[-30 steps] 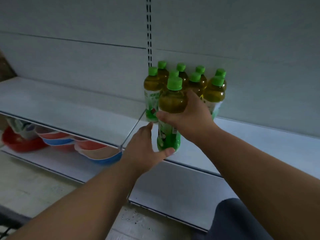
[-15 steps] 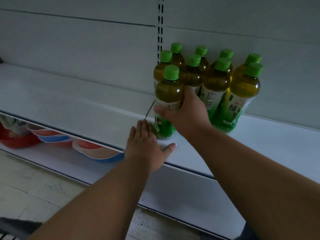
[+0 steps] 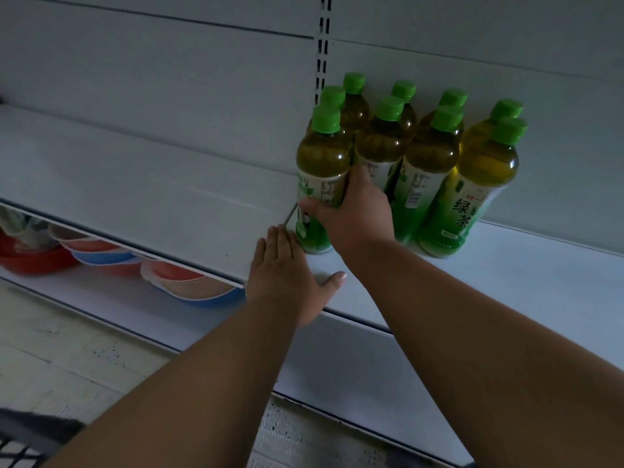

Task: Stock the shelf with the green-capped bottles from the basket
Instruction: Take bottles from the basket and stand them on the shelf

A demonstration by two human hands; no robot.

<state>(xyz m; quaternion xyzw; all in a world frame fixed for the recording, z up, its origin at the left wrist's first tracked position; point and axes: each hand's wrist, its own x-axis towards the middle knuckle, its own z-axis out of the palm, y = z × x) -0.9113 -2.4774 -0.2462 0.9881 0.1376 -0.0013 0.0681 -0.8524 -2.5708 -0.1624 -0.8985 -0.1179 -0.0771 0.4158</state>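
Observation:
Several green-capped tea bottles [image 3: 429,163] stand in a tight cluster on the white shelf [image 3: 506,275], against its back panel. At the cluster's front left stands one more bottle [image 3: 320,163], upright on the shelf, and my right hand [image 3: 351,214] is wrapped around its lower label. My left hand [image 3: 287,278] lies flat on the shelf's front edge just left of that bottle's base, fingers together, thumb out, holding nothing. A dark corner of the basket [image 3: 20,444] shows at the bottom left.
A thin metal divider [image 3: 289,216] runs back along the shelf beside the held bottle. Stacked red, blue and pink plastic basins [image 3: 189,285] sit on the lower shelf at left. Pale floor tiles lie below.
My right hand has brought the bottle down from the air onto the shelf beside the cluster. My left hand dropped from hovering to resting flat on the shelf edge.

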